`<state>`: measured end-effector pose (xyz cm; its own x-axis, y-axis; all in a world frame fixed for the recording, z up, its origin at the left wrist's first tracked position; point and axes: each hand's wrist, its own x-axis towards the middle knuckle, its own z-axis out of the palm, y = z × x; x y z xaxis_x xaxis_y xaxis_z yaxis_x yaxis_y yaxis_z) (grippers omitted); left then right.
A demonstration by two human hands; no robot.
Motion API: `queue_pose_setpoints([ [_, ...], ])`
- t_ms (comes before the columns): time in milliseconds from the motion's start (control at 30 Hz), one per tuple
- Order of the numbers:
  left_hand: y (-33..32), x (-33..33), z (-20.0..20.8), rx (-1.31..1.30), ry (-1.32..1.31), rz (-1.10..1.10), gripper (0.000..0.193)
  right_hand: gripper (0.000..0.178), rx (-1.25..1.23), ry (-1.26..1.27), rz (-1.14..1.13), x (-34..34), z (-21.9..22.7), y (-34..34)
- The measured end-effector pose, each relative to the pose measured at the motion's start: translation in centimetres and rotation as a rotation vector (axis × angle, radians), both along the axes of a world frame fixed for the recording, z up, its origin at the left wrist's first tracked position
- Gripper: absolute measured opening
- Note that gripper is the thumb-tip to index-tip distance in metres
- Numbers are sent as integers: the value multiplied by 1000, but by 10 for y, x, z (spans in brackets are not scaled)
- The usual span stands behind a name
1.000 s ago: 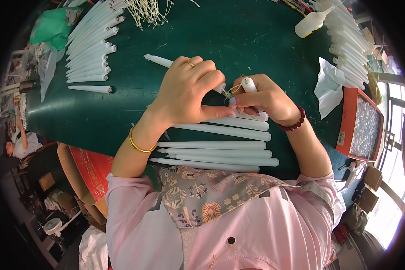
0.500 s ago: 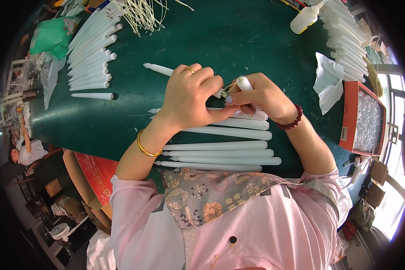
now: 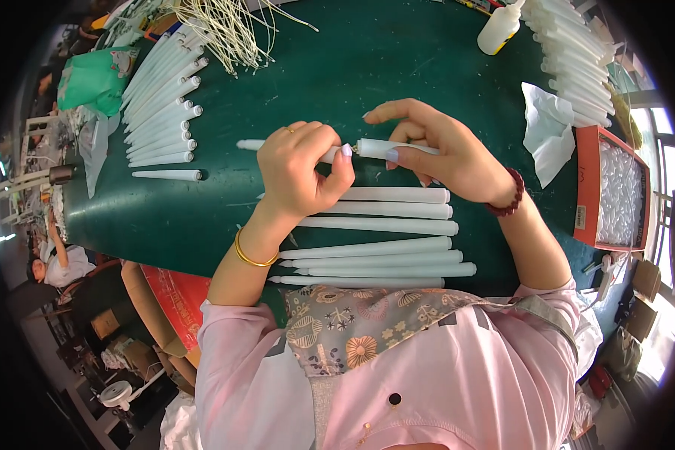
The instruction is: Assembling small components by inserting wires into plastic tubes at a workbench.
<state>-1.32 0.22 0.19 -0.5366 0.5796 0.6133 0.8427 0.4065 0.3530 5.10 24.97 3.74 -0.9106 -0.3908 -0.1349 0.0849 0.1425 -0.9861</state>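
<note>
My left hand (image 3: pixel 300 166) is closed around a white taper-shaped candle (image 3: pixel 249 144), its narrow tip pointing left. A short white tube (image 3: pixel 376 149) is pinched by my right hand (image 3: pixel 461 156), between thumb and fingers, with the index finger raised above it. Tube and candle lie end to end, almost level. Only a small gap with a bit of metal or wire shows between them, beside my left thumb. Below my hands, several similar white candles (image 3: pixel 382 226) lie side by side on the green table (image 3: pixel 337 67), tips to the left.
Several candles (image 3: pixel 161 133) are stacked at the left, near a green bag (image 3: pixel 94 79). Thin pale wires (image 3: pixel 229 30) lie at the far side. Toward the right are a glue bottle (image 3: pixel 498 31), translucent tubes (image 3: pixel 570 60), crumpled white paper (image 3: pixel 549 131) and a red box (image 3: pixel 589 187) of clear pieces.
The short tube has turned from nearly upright to level, in line with the candle's end. The thin looped wire between my hands no longer shows. My left hand has closed further round the candle.
</note>
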Motion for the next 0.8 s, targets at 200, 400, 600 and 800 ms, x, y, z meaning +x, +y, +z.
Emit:
queue_pose_setpoints([
  [200,-1,13,12,-43,-349,50,13,47,229,332,-33,18,-4,-17],
  [400,-3,9,10,-12,-424,-72,19,47,322,446,-105,18,-6,-17],
  [600,-1,5,4,12,-346,-52,26,45,313,462,-98,11,-11,-16],
  [800,-7,-4,10,-219,-221,-155,27,49,174,315,156,5,-20,4],
])
